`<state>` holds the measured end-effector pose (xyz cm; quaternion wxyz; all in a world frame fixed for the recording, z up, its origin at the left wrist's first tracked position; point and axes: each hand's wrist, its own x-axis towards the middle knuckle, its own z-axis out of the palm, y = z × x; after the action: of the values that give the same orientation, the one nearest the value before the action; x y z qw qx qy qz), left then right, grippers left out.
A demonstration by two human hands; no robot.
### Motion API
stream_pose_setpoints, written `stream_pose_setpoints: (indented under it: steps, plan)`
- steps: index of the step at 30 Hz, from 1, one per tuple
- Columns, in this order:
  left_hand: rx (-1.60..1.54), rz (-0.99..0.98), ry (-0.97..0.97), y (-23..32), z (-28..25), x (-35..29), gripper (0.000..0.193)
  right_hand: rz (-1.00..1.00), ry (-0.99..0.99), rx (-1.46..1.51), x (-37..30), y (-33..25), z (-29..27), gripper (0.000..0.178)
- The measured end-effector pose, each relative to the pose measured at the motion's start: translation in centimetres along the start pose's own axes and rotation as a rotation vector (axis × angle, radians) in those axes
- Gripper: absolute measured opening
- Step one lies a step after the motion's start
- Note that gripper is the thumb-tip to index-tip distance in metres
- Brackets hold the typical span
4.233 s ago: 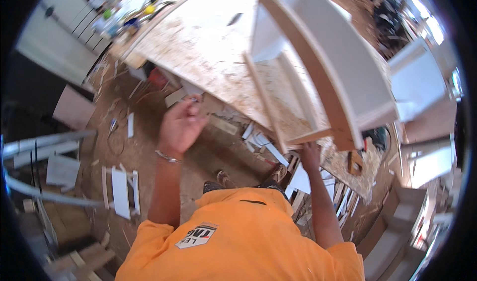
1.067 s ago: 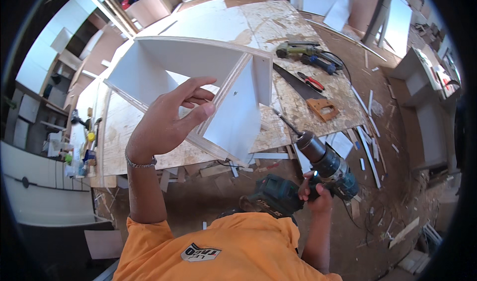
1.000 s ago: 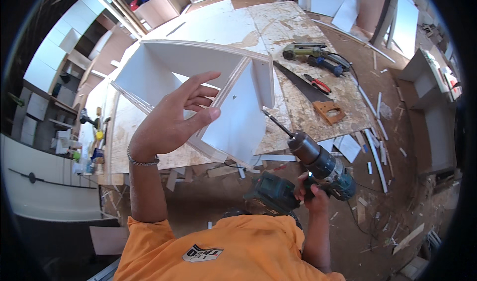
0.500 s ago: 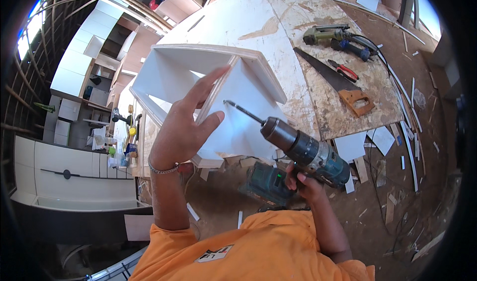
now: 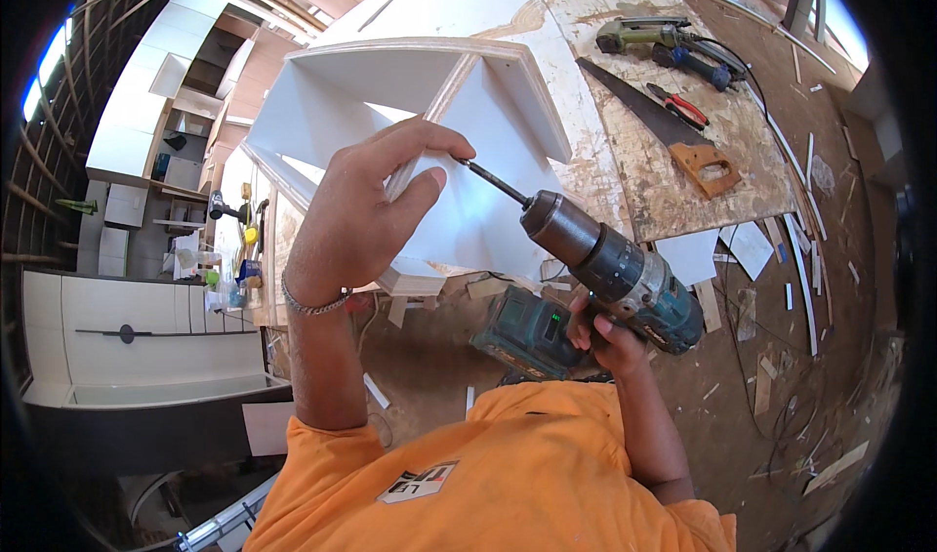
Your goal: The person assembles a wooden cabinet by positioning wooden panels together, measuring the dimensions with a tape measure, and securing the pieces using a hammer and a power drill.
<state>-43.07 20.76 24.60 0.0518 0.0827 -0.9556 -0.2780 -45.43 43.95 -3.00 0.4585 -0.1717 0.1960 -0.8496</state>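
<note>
My right hand [image 5: 613, 342] is wrapped round the handle of a teal and black cordless drill [image 5: 610, 274], whose battery faces me. The drill's long bit [image 5: 500, 183] points up and left over a white open box [image 5: 503, 127] with raw plywood edges and a divider. My left hand [image 5: 366, 196] reaches over the box's near side. Its index fingertip is at the bit's tip, while the thumb stays apart below it. Whether a screw sits at the tip is hidden by the finger. The other left fingers are mostly out of sight.
On the worn worktable [image 5: 712, 215] at the right lie a handsaw [image 5: 649, 108], red-handled pliers [image 5: 680, 108] and a green nail gun [image 5: 639, 37]. Offcuts and strips [image 5: 805, 279] litter the floor. White cabinets [image 5: 137, 103] stand at the left, and several tools lie at the table's left edge.
My left index finger has come down to the drill bit's tip. Drill and bit have shifted slightly up and right against the box. The box and table appear higher in the view.
</note>
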Motion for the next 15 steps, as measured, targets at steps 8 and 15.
stream_pose_setpoints:
  steps: [8, 15]
  plan:
    - [0.046, 0.123, 0.059, -0.6, 0.6, 0.1, 0.037, -0.013, 0.113, -0.042, -0.2, 0.1, 1.1, 0.029]
    - [0.085, 0.029, -0.013, 0.5, 0.1, 0.1, 0.044, 0.027, 0.189, -0.145, -0.6, 0.1, 1.1, 0.033]
